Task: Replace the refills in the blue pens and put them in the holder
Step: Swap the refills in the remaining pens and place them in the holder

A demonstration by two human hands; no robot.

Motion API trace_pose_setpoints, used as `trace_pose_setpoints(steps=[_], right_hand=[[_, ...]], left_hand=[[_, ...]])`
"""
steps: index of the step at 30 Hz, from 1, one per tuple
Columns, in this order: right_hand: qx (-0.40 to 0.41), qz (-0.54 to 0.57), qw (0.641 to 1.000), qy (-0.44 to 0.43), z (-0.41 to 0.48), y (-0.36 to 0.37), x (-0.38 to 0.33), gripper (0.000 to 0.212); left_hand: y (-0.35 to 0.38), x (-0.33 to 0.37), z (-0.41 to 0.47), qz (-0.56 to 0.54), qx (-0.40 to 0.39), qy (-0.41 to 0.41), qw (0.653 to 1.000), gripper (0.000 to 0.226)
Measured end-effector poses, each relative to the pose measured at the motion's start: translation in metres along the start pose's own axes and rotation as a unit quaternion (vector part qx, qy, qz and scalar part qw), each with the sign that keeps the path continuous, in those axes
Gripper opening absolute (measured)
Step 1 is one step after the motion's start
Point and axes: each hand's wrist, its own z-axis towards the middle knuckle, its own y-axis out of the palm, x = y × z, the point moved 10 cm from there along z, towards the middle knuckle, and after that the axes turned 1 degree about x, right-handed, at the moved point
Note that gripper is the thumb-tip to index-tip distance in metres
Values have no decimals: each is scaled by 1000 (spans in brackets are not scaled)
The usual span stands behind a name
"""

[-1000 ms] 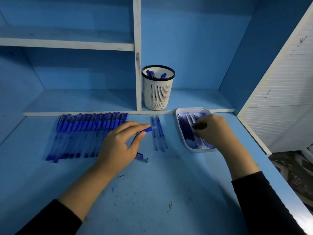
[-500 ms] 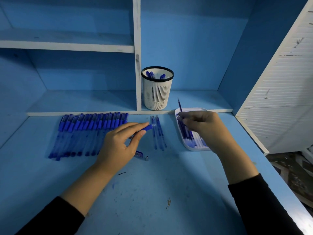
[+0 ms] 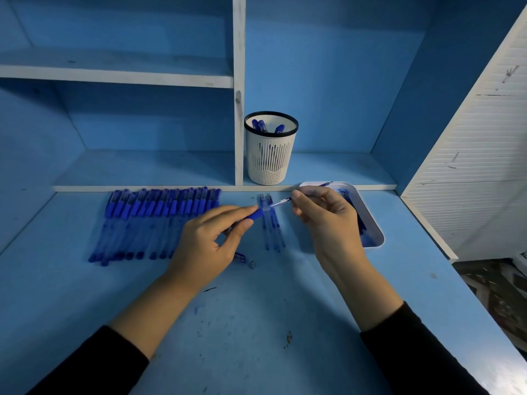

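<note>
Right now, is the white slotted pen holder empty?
Not empty: blue pen tops show inside the black rim of the white slotted plastic holder.

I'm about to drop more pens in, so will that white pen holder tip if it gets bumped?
Probably fairly light: the holder looks like slotted plastic with only a few pens inside. Tall and narrow, it may tip if knocked near the rim.

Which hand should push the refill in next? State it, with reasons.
Right. The right hand pinches the refill, its tip at the open end of the pen barrel, which the left hand holds steady.
</note>
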Motion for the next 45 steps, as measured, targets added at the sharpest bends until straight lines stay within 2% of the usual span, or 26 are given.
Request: trace_pose_setpoints(steps=[18, 26, 37, 41, 45], right_hand=[[13, -19, 999, -23, -1, -2, -1, 10], [20, -90, 989, -114, -6, -2, -21, 9], [12, -87, 987, -131, -9, 3, -24, 9], [-29, -82, 982, -167, -17, 14, -30, 8], [-104, -150, 965, -191, -30, 37, -19, 11]], left_hand=[[-1, -1, 0, -8, 3, -1, 1000, 24], [-1, -1, 1, -7, -2, -1, 1000, 24], [-2, 0, 1, -25, -4, 1, 1000, 25], [-3, -2, 1, -25, 2, -6, 1000, 26], [-4, -2, 2, -26, 7, -9, 1000, 23]])
